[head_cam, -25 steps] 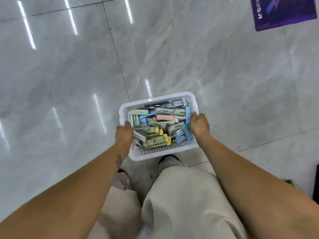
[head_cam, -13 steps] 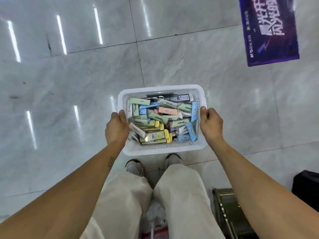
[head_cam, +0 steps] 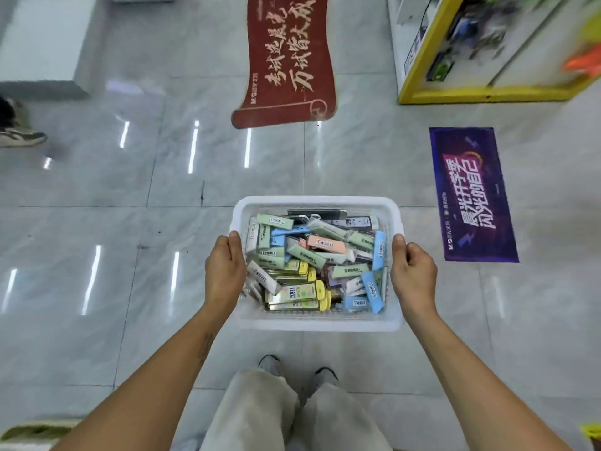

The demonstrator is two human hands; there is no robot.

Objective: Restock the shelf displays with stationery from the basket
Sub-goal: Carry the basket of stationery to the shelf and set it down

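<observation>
I carry a white plastic basket (head_cam: 317, 323) in front of me, above a glossy grey tiled floor. It is full of small stationery packs (head_cam: 320, 258) in green, blue, pink, yellow and white, piled loosely. My left hand (head_cam: 224, 271) grips the basket's left rim, thumb inside. My right hand (head_cam: 413, 275) grips the right rim the same way. My legs and shoes show below the basket.
A yellow-framed shelf display (head_cam: 481, 50) stands at the far right. A red floor sticker (head_cam: 286, 60) and a purple floor sticker (head_cam: 473, 193) lie ahead. Another person's shoe (head_cam: 19, 135) is at the left edge. A white counter base (head_cam: 42, 43) sits far left.
The view has tilted up and moved forward: the purple sticker slid nearer, and the red sticker, the yellow shelf and the other person's shoe came into sight. Both hands still hold the basket.
</observation>
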